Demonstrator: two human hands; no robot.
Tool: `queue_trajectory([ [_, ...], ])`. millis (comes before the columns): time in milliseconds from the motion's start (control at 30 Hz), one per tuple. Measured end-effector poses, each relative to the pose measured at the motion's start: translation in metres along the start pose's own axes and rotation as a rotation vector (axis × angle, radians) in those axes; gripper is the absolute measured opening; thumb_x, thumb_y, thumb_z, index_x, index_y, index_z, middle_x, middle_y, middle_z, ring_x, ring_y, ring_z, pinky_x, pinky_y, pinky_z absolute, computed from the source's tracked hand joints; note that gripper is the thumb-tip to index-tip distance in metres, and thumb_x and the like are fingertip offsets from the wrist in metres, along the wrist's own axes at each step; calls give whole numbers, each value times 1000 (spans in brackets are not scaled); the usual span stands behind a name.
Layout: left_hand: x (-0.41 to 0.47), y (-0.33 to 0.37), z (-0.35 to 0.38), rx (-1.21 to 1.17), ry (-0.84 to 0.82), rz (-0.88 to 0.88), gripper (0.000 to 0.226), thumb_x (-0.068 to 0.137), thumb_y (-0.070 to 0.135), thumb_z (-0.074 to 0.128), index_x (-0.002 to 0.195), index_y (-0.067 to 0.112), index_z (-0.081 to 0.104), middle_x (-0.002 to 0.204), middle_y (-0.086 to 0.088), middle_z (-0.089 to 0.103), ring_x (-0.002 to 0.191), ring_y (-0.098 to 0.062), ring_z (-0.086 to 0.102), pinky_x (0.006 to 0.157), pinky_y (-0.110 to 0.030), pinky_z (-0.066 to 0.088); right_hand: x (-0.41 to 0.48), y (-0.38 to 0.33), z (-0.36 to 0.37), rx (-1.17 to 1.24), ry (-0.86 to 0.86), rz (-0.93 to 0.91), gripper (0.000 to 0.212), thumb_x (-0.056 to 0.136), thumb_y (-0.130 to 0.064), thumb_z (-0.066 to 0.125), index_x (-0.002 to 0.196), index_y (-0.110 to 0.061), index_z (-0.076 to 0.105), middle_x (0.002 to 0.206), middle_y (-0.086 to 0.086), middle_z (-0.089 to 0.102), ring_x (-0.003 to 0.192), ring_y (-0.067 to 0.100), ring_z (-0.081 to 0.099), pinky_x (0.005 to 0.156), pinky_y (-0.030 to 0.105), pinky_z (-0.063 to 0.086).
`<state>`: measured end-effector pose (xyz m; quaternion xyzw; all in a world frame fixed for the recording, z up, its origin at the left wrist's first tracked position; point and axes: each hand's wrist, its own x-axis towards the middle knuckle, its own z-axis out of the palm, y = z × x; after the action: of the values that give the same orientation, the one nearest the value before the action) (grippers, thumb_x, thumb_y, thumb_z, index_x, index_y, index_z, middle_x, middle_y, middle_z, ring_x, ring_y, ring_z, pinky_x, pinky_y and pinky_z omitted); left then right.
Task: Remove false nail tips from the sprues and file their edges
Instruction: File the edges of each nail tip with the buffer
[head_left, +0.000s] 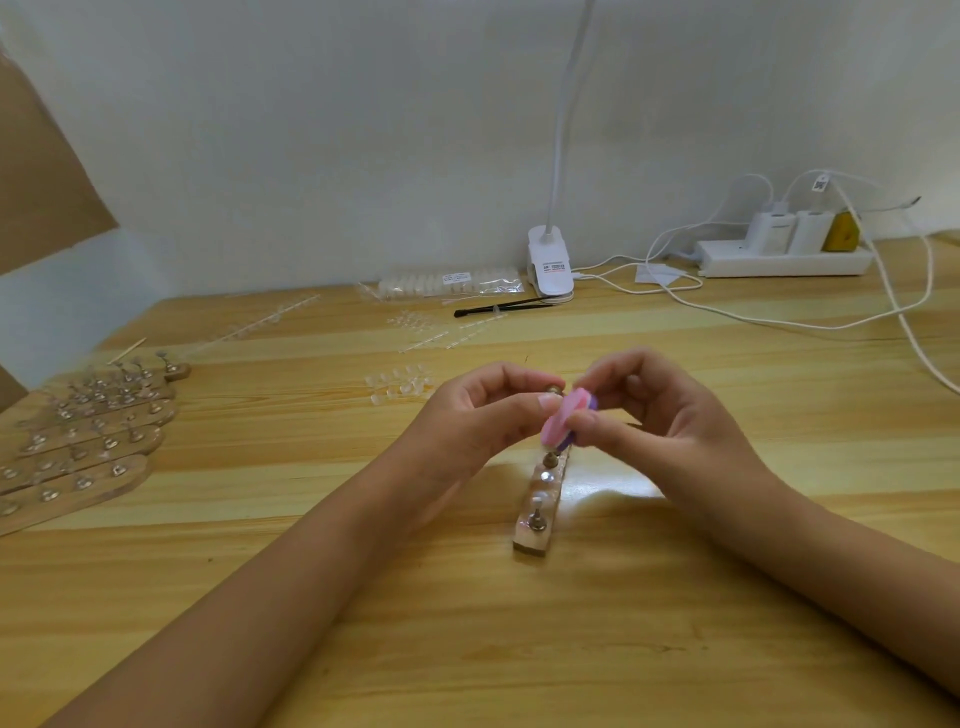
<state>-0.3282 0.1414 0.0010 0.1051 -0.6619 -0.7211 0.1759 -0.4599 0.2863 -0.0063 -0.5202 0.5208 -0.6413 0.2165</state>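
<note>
— What do the hands hold?
— The right hand (660, 415) pinches a pink-and-purple file (563, 423). The left hand (478, 415) pinches a small peg (555, 389) just beside it, perhaps carrying a tip, though it is too blurred to tell.
— And the rest?
— Loose nail tips (400, 384) lie on the desk (311, 597) beyond the left hand, with sprues (436, 335) farther back.
</note>
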Motion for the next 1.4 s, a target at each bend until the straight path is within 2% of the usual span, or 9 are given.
queue_trajectory([
  [133,1,3,1,-67,39,6,15,78,16,72,92,16,76,95,-3,75,88,-11,71,80,-17,53,1,-4,-5,83,161,-83,21,81,-31,72,100,-28,62,94,1,69,91,21,69,80,28,57],
  [300,1,0,2,-100,17,2,19,81,17,70,99,11,71,95,-6,75,85,-14,71,76,-19,54,-2,0,2,-17,-24,-70,23,83,-23,74,101,-19,60,93,6,68,90,24,68,79,32,58],
  [467,2,2,1,-100,90,29,17,77,17,73,94,16,75,92,-1,74,85,-9,69,78,-16,53,2,-10,-5,17,171,-149,23,88,-26,71,106,-19,59,96,6,67,90,26,67,82,30,57],
  [567,1,2,0,-114,129,42,20,75,17,73,95,14,73,91,-2,74,83,-9,69,77,-16,53,0,-11,-6,-33,45,-81,25,84,-24,74,103,-15,61,92,5,67,85,19,67,78,27,57],
  [733,-1,0,4,61,91,50,23,79,21,71,101,14,71,102,-8,72,99,-20,67,94,-30,53,-1,-7,1,-29,79,-63,29,80,-25,70,105,-12,60,93,6,68,88,22,67,76,32,58],
  [833,-1,0,7,97,99,61,19,79,24,71,98,21,74,97,1,72,95,-13,67,93,-27,53,0,-10,-5,14,173,-111,28,85,-27,73,106,-15,59,93,5,68,86,20,68,77,28,58],
  [1033,-3,0,7,120,99,102,24,83,25,69,106,19,73,103,-5,73,107,-25,68,101,-38,51,-4,0,5,-42,-19,6,21,81,-24,73,98,-15,63,89,7,68,84,22,68,76,37,59],
  [1233,-1,0,7,109,102,103,25,80,21,69,104,18,73,97,1,72,96,-12,66,96,-29,52,0,-9,-1,64,165,-86,23,84,-26,69,101,-17,56,89,-4,69,85,14,70,79,28,58],
  [1400,-2,-2,10,85,28,94,27,87,22,66,113,17,72,118,-10,72,116,-25,65,105,-38,48,-3,-5,2,16,125,-26,28,80,-22,71,105,-15,61,96,1,69,93,22,68,82,34,57],
])
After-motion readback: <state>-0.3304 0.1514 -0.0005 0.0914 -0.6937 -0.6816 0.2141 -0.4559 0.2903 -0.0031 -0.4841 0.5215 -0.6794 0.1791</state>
